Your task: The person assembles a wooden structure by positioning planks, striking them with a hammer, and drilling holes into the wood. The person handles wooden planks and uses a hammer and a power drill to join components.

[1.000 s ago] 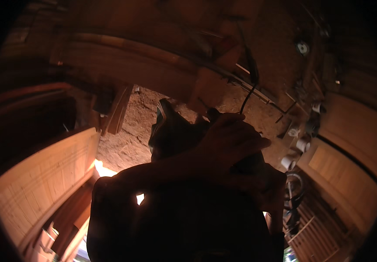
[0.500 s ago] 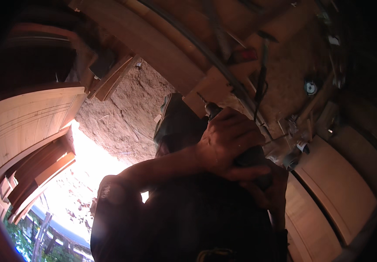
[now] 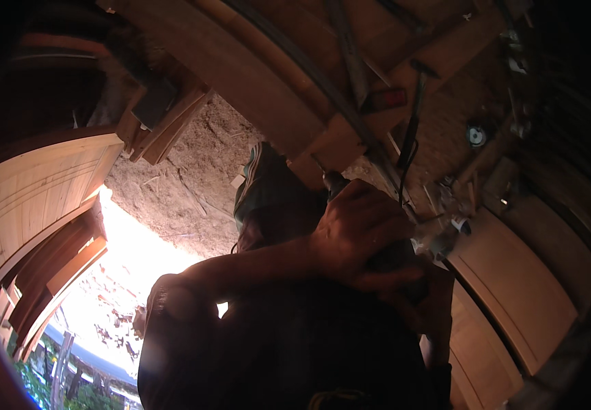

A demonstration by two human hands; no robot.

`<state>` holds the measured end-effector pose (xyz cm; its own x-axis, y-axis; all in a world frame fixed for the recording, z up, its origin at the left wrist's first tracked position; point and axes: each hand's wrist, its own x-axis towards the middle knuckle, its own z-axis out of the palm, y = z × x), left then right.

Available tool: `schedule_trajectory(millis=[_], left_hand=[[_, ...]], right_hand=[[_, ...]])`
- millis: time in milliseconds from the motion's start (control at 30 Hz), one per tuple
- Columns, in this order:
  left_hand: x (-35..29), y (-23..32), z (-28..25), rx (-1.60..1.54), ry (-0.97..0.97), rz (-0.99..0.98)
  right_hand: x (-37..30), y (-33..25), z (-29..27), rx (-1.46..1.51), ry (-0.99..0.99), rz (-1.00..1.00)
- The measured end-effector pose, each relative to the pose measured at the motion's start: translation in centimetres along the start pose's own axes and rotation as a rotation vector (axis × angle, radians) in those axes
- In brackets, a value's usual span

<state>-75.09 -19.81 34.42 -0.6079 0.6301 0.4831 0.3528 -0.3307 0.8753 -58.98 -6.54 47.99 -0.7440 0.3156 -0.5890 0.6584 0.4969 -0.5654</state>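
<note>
A dark power drill (image 3: 392, 257) is held in both my hands, its bit pointing away from me. My left hand (image 3: 358, 225) wraps over the top of the drill body, just behind the chuck (image 3: 335, 182). In deep shadow below, my right hand (image 3: 415, 306) is closed around the drill's rear and grip; its fingers show only in part. The thin bit reaches over the end of a wooden board (image 3: 340, 142). Whether the tip touches the wood, I cannot tell.
A hammer (image 3: 413, 117) with a dark handle lies beyond the drill, near a red-and-black object (image 3: 385, 100). A round silvery disc (image 3: 476, 136) is farther right. Wooden panels (image 3: 514, 280) lie at the right, and a pale panel (image 3: 46, 184) stands at the left. Bright light falls on the ground.
The view has shifted slightly, so the surroundings sit a little lower and farther left. Both hands keep their hold on the drill, whose bit stays over the board's end.
</note>
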Motion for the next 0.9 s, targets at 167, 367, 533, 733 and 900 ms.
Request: schedule_trajectory(millis=[167, 367, 533, 733, 900], left_hand=[[0.4, -0.1, -0.6, -0.054, -0.002, -0.014], [0.5, -0.3, -1.6, -0.049, -0.016, -0.032], [0.5, -0.6, -1.9, -0.076, 0.01, -0.032], [0.9, -0.6, -2.6, -0.087, 0.015, -0.049], [0.6, -0.6, -2.6, -0.139, 0.036, -0.073]], right_hand=[[0.3, -3.0, -0.3, 0.035, 0.005, 0.093], [1.2, -3.7, -0.5, -0.018, -0.043, 0.072], [1.6, -4.8, -0.9, 0.002, -0.078, 0.118], [2.0, -5.3, -1.4, -0.056, -0.096, 0.087], [2.3, -5.5, -1.5, -0.065, -0.107, 0.066]])
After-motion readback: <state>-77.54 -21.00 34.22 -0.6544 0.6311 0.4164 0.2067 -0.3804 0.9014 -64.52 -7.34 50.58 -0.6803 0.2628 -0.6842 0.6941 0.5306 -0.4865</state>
